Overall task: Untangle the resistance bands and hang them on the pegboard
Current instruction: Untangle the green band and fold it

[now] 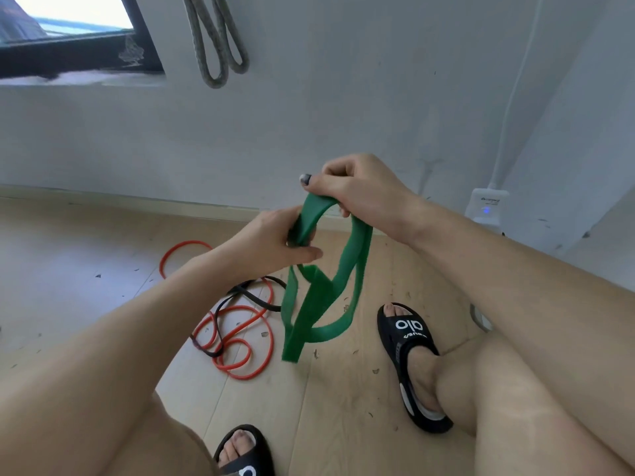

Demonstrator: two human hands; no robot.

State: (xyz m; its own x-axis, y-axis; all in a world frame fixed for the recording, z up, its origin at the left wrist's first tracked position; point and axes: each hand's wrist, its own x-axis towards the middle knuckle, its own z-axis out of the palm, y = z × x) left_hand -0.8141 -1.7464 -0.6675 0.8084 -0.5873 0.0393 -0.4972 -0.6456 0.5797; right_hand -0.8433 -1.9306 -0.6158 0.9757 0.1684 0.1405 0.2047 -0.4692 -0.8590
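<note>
Pale wood floor (343,407) littered with small debris, grey wall behind, window upper left, power adapter (486,209) plugged in low on the right. Only one view, from the head camera. Green band (323,297) is held up in the air between both hands, its lower loops crossing and twisted and hanging clear of the floor as far as I can tell. Left hand (275,242) is closed around a bunched section, thumb across it; right hand (357,190) pinches the upper end, fingers curled over. Orange band (240,338) and black band (254,297) lie knotted together on the floor, just beside the green one's hanging end, near the sandals (412,365). Two grey loops (220,42) already hang on the wall up top; no pegboard detail visible. Risks, my read: pulling the two grips apart now could tighten the crossing below the left hand rather than free it. A stretched band slipping from the right pinch would snap back at the arm. Lowering the green band could let its loose end catch in the orange and black pile. A foot shift could also trap those floor bands.
</note>
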